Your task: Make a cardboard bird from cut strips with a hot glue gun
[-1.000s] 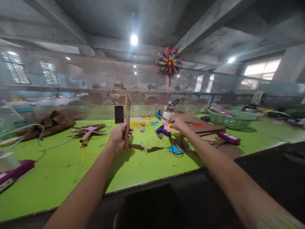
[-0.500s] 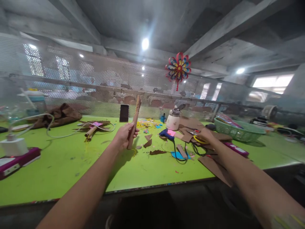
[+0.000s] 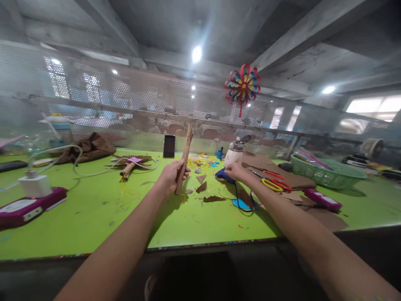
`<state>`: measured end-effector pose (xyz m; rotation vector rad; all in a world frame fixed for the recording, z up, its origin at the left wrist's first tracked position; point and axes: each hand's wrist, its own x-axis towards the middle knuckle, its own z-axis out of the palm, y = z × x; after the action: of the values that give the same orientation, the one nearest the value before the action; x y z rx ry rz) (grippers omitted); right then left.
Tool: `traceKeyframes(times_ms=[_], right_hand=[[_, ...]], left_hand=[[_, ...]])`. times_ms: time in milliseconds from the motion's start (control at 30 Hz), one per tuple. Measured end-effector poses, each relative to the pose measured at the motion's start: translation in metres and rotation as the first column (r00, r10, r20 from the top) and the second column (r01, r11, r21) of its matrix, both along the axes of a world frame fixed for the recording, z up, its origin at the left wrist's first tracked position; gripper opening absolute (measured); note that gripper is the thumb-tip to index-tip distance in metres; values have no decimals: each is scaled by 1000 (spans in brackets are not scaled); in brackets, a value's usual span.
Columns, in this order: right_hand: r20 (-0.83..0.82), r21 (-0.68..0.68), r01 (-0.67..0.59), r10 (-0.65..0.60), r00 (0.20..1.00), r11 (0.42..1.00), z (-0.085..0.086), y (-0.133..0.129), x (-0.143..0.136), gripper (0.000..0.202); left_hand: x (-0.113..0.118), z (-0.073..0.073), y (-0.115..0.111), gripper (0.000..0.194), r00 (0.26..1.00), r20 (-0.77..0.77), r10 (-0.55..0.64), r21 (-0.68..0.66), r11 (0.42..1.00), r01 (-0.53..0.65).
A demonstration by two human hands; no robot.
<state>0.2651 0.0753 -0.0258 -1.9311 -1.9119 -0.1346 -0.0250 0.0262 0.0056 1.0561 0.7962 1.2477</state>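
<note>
Cardboard strip [image 3: 185, 159] is pinched in left hand [image 3: 174, 174]; right hand [image 3: 237, 171] is at blue tool [image 3: 223, 174], grip unclear.

Green tabletop [image 3: 94, 211] below the left hand [image 3: 173, 175], perforated screen [image 3: 150, 96] beyond it, glowing lamp [image 3: 196, 54] and concrete ceiling [image 3: 175, 25] high above, bright window [image 3: 372, 108] far right of the right hand [image 3: 236, 171]

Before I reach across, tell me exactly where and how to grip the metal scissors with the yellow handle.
Take the metal scissors with the yellow handle by the yellow loop, probably best from the near right. They lie low, the loop turned that way and the blades pointing away to the left. Pinch carefully: a red handle lies close beside the loop.
</note>
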Motion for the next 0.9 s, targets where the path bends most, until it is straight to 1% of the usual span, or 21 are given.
traceKeyframes(times_ms=[100, 200, 300, 400, 500, 600, 667, 767, 900], right_hand=[[51, -81, 46, -42, 998, 996, -10, 7, -14, 23], [68, -133, 79, -70, 995, 988, -20, 13, -15, 34], [54, -136, 84, -78, 996, 987, -29, 18, -9, 41], [22, -113, 82, -80, 997, 990, -34, 21, -1, 32], [-22, -102, 65, -67, 997, 993, -35, 22, 6, 20], [-59, -94, 39, -45, 997, 995, -34, 20, 9, 15], [-72, -90, 20, -26, 997, 996, -33, 19, 9, 12], [-78, -91, -7, 0, 997, 996, -30, 18, 8, 8], [-75, -92, -15, 8, 997, 996, -27, 15, 5, 8]], left_hand=[[1, -2, 0, 10, 1000, 7, -20, -5, 1000, 20], [4, -4, -1, 11, 999, 11, -36, -41, 998, 37], [5, -7, 0, 15, 998, 9, -62, -96, 993, 63], [7, -13, 4, 19, 995, -13, -100, -130, 987, 98], [8, -19, 8, 19, 992, -33, -121, -123, 986, 116], [9, -23, 11, 19, 994, -49, -102, -141, 986, 94], [9, -24, 11, 19, 995, -58, -86, -170, 983, 76], [9, -23, 11, 20, 993, -63, -99, -200, 976, 84], [10, -21, 10, 21, 993, -64, -99, -208, 975, 83]])
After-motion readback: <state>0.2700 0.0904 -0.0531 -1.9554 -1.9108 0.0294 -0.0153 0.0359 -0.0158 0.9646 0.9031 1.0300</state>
